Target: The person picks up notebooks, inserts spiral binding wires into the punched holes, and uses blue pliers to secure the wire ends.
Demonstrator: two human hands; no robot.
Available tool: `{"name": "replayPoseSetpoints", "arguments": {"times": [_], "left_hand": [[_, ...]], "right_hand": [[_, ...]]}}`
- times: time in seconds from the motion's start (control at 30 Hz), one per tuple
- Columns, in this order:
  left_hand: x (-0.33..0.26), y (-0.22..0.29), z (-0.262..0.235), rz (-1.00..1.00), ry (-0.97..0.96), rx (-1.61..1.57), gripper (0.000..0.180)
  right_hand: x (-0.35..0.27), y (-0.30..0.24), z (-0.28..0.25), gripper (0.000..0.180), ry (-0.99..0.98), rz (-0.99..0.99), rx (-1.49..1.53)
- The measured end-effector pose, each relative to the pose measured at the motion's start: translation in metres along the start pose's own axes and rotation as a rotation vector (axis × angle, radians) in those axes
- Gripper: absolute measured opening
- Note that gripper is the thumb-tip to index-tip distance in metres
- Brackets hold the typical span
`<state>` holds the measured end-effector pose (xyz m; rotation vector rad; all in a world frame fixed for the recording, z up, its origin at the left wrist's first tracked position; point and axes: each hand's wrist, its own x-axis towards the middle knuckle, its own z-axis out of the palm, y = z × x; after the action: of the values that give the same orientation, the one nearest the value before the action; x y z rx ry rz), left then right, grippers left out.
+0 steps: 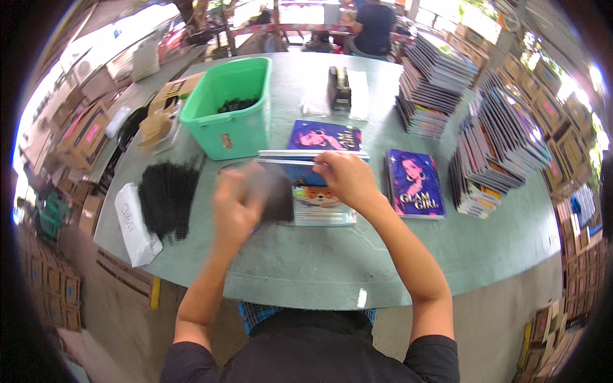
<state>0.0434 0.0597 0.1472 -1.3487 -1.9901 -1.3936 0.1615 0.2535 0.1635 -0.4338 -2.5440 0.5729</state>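
Note:
My left hand [236, 201] is smeared by motion beside a dark, sheet-like thing [278, 195]; whether its fingers grip that is unclear. My right hand [348, 182] has its fingertips pinched on the edge of a notebook [297, 165] with a blue inner side, tilted up in front of me. Under and before it lies a notebook with a cartoon animal cover [321, 198], on what look like several stacked ones. Just beyond is a purple notebook with a drawn face [325, 135]. Another purple notebook [414, 184] lies to the right of my right hand.
A green bin [239, 131] with black pieces stands at the back left. Left of my hands lie a heap of black strips [169, 201] and a white plastic packet [137, 223]. Tall notebook stacks [495, 140] line the right side. A tape dispenser [340, 89] sits behind; a person [372, 29] sits beyond.

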Motion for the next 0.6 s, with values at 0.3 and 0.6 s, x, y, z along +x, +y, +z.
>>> {"name": "replayPoseSetpoints", "arguments": {"times": [0.3, 0.6], "left_hand": [[0.029, -0.009, -0.033, -0.003, 0.236, 0.092, 0.037], [0.034, -0.011, -0.024, 0.074, 0.332, 0.021, 0.029]], "right_hand": [[-0.003, 0.002, 0.010, 0.015, 0.051, -0.176, -0.038], [-0.003, -0.008, 0.011, 0.008, 0.046, -0.144, 0.018]]}}
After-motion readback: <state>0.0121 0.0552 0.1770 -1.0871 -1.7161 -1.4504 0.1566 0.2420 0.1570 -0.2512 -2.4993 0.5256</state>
